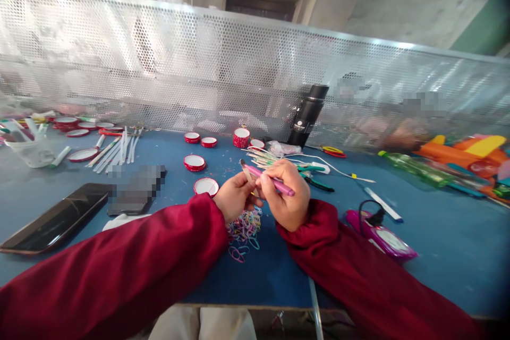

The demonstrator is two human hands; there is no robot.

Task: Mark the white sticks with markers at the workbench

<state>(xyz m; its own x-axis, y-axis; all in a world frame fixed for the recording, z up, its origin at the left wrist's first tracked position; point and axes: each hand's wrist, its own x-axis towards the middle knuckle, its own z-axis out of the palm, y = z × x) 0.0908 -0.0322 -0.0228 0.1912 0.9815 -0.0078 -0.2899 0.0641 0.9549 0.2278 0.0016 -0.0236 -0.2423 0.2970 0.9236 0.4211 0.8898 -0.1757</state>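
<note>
My right hand (287,194) is closed round a pink pen (274,183) that points up and to the left. My left hand (236,196) is pinched on the far end of the pens, where a thin cream stick (246,170) also shows. Both hands meet just above a heap of small coloured rubber bands (244,231) on the blue table (438,255). Both arms wear dark red sleeves.
Red-rimmed lids (194,162) and loose pens (113,151) lie on the table. A black phone (56,218) rests at the left, a black flask (307,114) at the back, a purple device with a cable (380,234) at the right. A perforated metal screen (159,64) closes the far edge.
</note>
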